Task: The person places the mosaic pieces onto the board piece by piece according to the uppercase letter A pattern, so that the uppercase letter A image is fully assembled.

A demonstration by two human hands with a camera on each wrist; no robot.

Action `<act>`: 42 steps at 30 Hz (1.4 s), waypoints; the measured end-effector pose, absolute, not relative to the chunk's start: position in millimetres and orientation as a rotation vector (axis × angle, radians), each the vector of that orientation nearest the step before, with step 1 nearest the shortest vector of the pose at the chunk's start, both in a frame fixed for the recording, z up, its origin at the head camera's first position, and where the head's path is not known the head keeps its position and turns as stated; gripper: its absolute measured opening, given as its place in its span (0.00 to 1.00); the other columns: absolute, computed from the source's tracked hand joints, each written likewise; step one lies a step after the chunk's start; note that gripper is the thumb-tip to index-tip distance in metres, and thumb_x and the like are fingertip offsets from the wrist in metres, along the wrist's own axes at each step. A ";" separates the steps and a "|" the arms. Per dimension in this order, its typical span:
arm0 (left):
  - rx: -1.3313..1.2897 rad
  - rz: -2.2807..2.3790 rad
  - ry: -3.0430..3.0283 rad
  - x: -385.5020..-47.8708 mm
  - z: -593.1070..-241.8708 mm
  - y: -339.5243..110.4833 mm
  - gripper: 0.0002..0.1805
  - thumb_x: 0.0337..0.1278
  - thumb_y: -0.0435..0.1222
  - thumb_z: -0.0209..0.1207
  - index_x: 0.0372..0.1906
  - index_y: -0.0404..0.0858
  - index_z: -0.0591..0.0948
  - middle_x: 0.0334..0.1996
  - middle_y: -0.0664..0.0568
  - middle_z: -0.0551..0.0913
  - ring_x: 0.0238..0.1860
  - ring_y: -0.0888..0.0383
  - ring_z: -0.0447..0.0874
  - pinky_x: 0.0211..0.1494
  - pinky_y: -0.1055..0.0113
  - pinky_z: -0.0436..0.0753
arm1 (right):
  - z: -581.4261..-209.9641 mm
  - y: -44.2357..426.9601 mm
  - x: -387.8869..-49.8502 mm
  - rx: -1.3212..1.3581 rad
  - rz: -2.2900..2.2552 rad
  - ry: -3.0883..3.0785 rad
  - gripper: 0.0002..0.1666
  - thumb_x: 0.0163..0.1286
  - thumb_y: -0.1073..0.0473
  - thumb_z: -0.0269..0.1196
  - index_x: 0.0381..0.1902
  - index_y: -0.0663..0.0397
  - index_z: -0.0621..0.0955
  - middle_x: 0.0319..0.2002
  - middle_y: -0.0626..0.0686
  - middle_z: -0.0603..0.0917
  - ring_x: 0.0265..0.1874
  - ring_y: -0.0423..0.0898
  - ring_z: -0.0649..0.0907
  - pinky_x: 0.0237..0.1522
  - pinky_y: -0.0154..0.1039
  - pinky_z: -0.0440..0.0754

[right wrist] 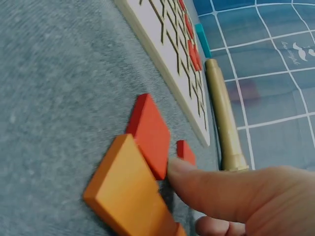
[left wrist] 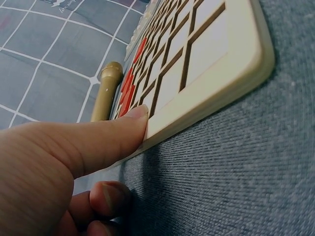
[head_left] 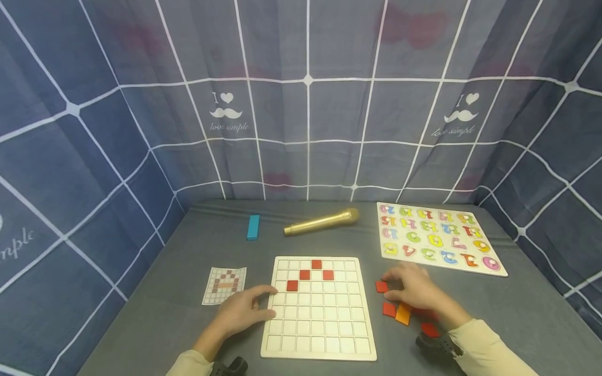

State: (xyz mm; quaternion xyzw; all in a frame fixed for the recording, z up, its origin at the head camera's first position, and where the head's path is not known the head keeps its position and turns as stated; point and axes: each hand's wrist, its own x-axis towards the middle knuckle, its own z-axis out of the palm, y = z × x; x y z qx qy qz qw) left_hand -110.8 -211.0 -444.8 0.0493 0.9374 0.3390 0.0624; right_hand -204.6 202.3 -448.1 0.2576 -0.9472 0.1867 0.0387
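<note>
A cream grid board (head_left: 315, 334) lies in front of me, with several red tiles in the cells of its upper rows. My left hand (head_left: 244, 310) rests along the board's left edge. In the left wrist view its thumb (left wrist: 113, 140) presses on the rim. To the right of the board, my right hand (head_left: 416, 287) pinches a red tile (head_left: 381, 286) between thumb and index finger. In the right wrist view that tile (right wrist: 186, 152) is partly hidden behind the thumb. Another red tile (head_left: 389, 309) and an orange tile (head_left: 403, 315) lie just below this hand.
Left of the board lies a pattern card (head_left: 223, 286). Behind the board are a blue block (head_left: 253, 227) and a gold microphone (head_left: 320, 224). A number puzzle board (head_left: 439, 237) lies at the back right. Another red tile (head_left: 430, 330) is near the right wrist. Curtains enclose the table.
</note>
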 end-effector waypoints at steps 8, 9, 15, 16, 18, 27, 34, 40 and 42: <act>0.145 1.027 2.824 -110.3 -443.7 -211.2 0.27 0.48 0.51 0.70 0.56 0.53 0.81 0.17 0.60 0.70 0.16 0.65 0.61 0.18 0.72 0.60 | -447.5 204.0 -204.7 0.793 0.606 -2.895 0.14 0.50 0.51 0.76 0.36 0.41 0.85 0.37 0.43 0.83 0.43 0.48 0.78 0.43 0.47 0.66; 0.149 1.029 2.824 -110.3 -443.6 -211.1 0.27 0.48 0.51 0.70 0.56 0.53 0.81 0.17 0.60 0.70 0.16 0.65 0.61 0.18 0.72 0.60 | -447.7 203.9 -204.7 0.791 0.604 -2.891 0.14 0.50 0.51 0.76 0.35 0.42 0.85 0.36 0.43 0.83 0.42 0.48 0.78 0.43 0.46 0.66; 0.168 1.002 2.836 -111.8 -441.6 -211.8 0.27 0.49 0.51 0.70 0.56 0.53 0.80 0.17 0.61 0.69 0.16 0.65 0.61 0.18 0.72 0.59 | -447.5 201.3 -203.3 0.766 0.589 -2.867 0.13 0.48 0.53 0.77 0.31 0.44 0.84 0.33 0.42 0.81 0.40 0.47 0.78 0.43 0.44 0.65; 0.163 1.001 2.836 -111.9 -441.2 -211.8 0.27 0.48 0.51 0.70 0.56 0.53 0.81 0.17 0.61 0.69 0.16 0.65 0.61 0.18 0.72 0.59 | -447.4 200.7 -203.3 0.765 0.582 -2.860 0.13 0.48 0.53 0.77 0.31 0.44 0.84 0.33 0.42 0.81 0.40 0.47 0.78 0.43 0.44 0.64; 0.149 0.998 2.839 -112.0 -440.8 -211.9 0.27 0.48 0.51 0.70 0.56 0.54 0.81 0.17 0.61 0.70 0.16 0.65 0.61 0.19 0.72 0.60 | -446.9 199.3 -203.2 0.768 0.572 -2.844 0.13 0.48 0.53 0.77 0.30 0.44 0.84 0.32 0.42 0.81 0.39 0.47 0.78 0.42 0.43 0.64; 0.148 1.007 2.828 -110.4 -442.3 -211.5 0.26 0.48 0.51 0.70 0.56 0.55 0.80 0.18 0.60 0.70 0.16 0.65 0.61 0.19 0.72 0.60 | -447.8 196.5 -205.8 0.721 0.581 -2.794 0.12 0.47 0.51 0.76 0.26 0.40 0.82 0.29 0.39 0.80 0.34 0.42 0.77 0.41 0.44 0.66; 0.157 1.001 2.836 -109.9 -441.6 -212.0 0.27 0.48 0.51 0.70 0.56 0.54 0.80 0.18 0.60 0.70 0.16 0.65 0.61 0.19 0.72 0.60 | -450.3 176.2 -207.1 0.785 0.594 -2.716 0.14 0.45 0.47 0.76 0.27 0.40 0.81 0.31 0.40 0.80 0.36 0.42 0.79 0.43 0.46 0.68; 0.158 0.996 2.827 -111.2 -444.0 -212.3 0.27 0.49 0.52 0.69 0.57 0.55 0.80 0.18 0.61 0.70 0.16 0.66 0.61 0.19 0.72 0.61 | -454.2 151.4 -203.2 0.883 0.641 -2.676 0.14 0.45 0.46 0.75 0.26 0.39 0.81 0.29 0.36 0.79 0.36 0.39 0.77 0.44 0.43 0.66; 0.162 1.005 2.824 -111.2 -444.6 -212.1 0.27 0.49 0.51 0.69 0.57 0.54 0.80 0.18 0.60 0.70 0.16 0.65 0.61 0.19 0.72 0.61 | -453.8 144.8 -201.9 0.905 0.663 -2.678 0.14 0.45 0.47 0.75 0.26 0.39 0.81 0.29 0.36 0.78 0.36 0.38 0.76 0.44 0.43 0.65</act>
